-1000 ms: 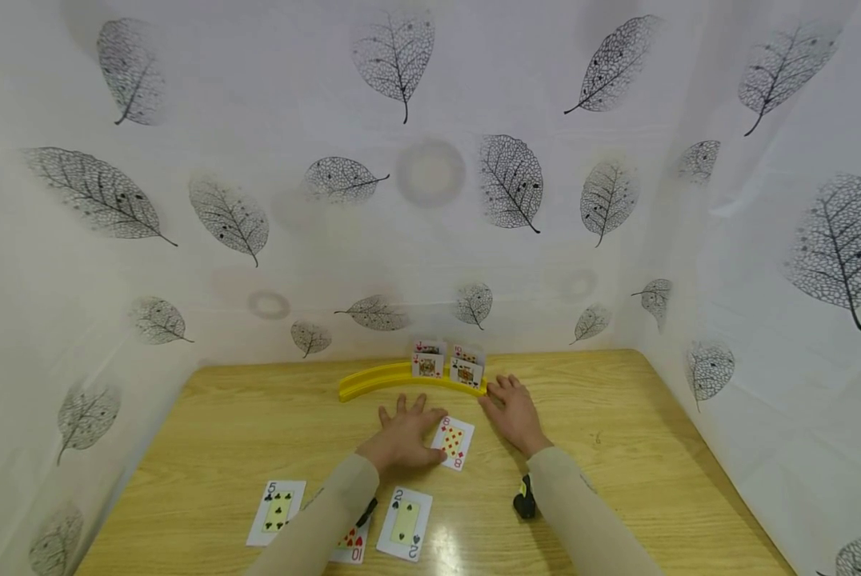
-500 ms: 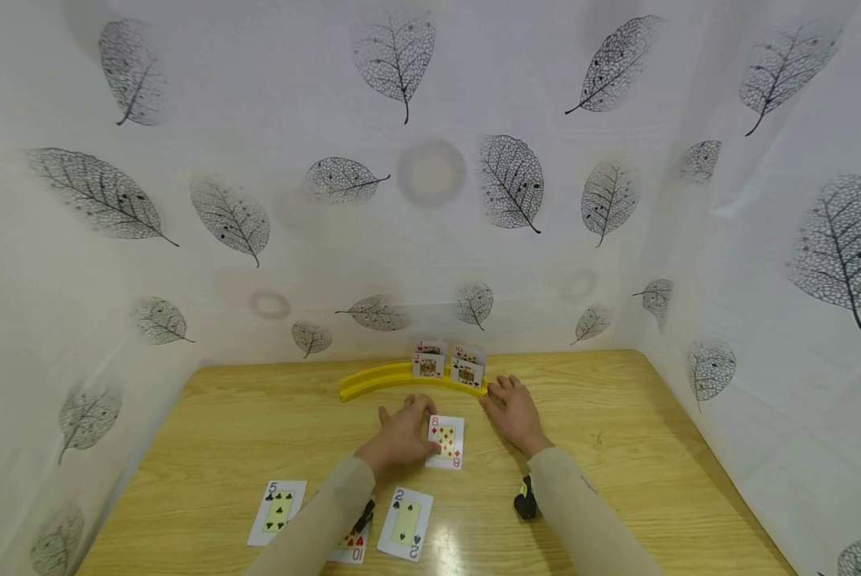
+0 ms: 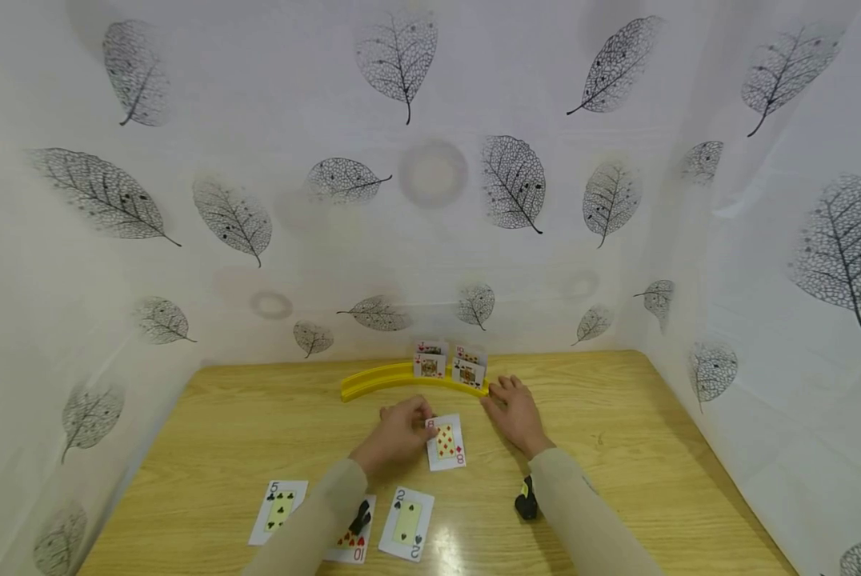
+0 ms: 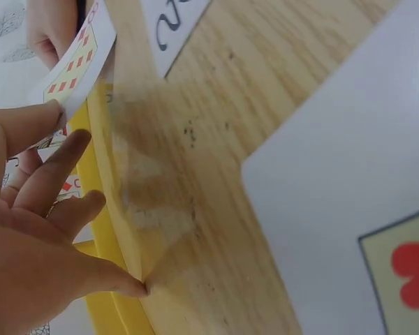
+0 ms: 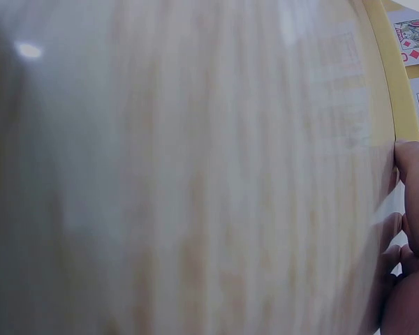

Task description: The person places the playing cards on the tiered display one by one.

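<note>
My left hand (image 3: 393, 436) pinches the left edge of an eight of diamonds playing card (image 3: 450, 450), thumb on its face. In the left wrist view the card (image 4: 80, 66) is tilted up, its lower part over the table. Ahead stands a curved yellow card holder (image 3: 373, 382). Two face cards, a red jack (image 3: 429, 367) and a black jack (image 3: 468, 374), stand in its front row, with a red ten (image 3: 466, 352) and another card behind. My right hand (image 3: 517, 414) grips the holder's right end, thumb at the near side.
Face up on the wooden table (image 3: 618, 480) lie a five of clubs (image 3: 279, 510), a ten of hearts (image 3: 351, 552) partly under my left forearm, and a two of spades (image 3: 406, 524). A white leaf-patterned curtain (image 3: 430, 264) closes the back and sides.
My left hand, earlier spread beside the eight of diamonds, has drawn the card slightly left, closed its fingers on its edge and tipped it up. The right hand stays put.
</note>
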